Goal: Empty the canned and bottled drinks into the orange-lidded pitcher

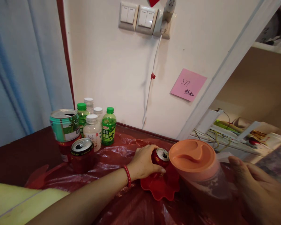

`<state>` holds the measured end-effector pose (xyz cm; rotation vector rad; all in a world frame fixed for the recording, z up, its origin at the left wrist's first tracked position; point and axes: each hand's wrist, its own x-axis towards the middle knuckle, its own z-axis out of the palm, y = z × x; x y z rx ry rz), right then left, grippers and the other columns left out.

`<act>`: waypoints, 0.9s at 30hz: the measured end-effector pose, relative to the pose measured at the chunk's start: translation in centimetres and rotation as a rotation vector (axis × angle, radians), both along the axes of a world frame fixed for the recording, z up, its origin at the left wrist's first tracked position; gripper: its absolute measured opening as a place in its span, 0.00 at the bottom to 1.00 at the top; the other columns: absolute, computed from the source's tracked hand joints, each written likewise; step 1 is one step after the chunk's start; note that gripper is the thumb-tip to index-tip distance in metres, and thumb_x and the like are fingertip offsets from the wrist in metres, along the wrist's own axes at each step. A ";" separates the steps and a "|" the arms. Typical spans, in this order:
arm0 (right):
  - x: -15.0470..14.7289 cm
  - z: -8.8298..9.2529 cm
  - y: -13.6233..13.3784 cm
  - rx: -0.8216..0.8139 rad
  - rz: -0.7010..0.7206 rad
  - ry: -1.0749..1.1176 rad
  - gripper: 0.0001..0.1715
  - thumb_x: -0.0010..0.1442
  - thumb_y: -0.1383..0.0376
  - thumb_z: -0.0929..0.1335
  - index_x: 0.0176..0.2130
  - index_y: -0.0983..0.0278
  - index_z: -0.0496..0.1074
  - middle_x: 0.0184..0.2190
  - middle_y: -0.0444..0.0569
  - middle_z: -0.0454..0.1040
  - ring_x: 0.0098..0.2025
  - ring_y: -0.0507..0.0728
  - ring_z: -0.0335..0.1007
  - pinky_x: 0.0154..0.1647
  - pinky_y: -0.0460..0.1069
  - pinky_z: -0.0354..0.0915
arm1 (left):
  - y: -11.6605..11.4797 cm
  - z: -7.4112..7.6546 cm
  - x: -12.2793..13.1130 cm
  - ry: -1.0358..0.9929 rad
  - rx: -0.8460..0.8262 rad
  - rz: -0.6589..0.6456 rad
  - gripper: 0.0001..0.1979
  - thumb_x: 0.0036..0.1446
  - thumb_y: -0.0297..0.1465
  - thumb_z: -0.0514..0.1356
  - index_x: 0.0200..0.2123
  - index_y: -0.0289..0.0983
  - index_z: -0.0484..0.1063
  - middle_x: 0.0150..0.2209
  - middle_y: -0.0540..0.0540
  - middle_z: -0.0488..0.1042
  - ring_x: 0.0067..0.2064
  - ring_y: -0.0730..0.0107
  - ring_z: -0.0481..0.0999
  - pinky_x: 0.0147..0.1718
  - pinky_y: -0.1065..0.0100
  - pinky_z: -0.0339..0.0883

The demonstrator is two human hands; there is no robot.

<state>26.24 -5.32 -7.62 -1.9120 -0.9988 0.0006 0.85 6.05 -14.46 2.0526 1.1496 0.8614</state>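
My left hand [142,162], with a red bead bracelet at the wrist, is wrapped round an opened red drink can [161,156]. Directly below that can lies a red dish [160,189] with a scalloped rim; whether the can rests on it I cannot tell. At the right, my right hand [257,184] grips the handle of a clear plastic pitcher [210,187]. An orange lid [192,156] covers the pitcher, and its top sits close beside the can. The lower part of the pitcher is dim and partly blurred.
Left on the table stand a green-and-white can [64,128] atop a red can, another opened can [81,156], and several bottles, including a green tea bottle [109,128]. Crumpled red plastic sheeting [121,200] covers the tabletop. A white cable [151,84] hangs down the wall behind.
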 end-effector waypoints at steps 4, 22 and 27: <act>-0.7 0.1 -0.1 0.022 -0.054 0.063 0.30 0.57 0.38 0.66 0.36 0.60 0.76 0.19 0.41 0.62 0.25 0.56 0.61 0.27 0.48 0.60 | 0.1 -0.1 0.0 0.002 0.009 -0.006 0.37 0.37 0.40 0.79 0.52 0.42 0.74 0.51 0.45 0.79 0.53 0.46 0.77 0.51 0.51 0.69; 0.4 0.2 -0.1 -0.090 -0.041 0.009 0.33 0.58 0.36 0.65 0.33 0.62 0.75 0.20 0.42 0.64 0.27 0.58 0.65 0.27 0.48 0.63 | -0.1 0.2 -0.1 -0.004 -0.024 -0.006 0.37 0.37 0.40 0.79 0.52 0.43 0.74 0.53 0.44 0.79 0.54 0.46 0.76 0.55 0.48 0.67; 0.4 0.2 -0.2 -0.049 -0.022 0.029 0.30 0.58 0.38 0.66 0.33 0.62 0.74 0.21 0.42 0.65 0.26 0.57 0.63 0.28 0.48 0.63 | 0.0 0.1 -0.1 -0.006 -0.019 -0.004 0.37 0.37 0.40 0.79 0.53 0.43 0.74 0.53 0.44 0.79 0.54 0.46 0.76 0.55 0.49 0.67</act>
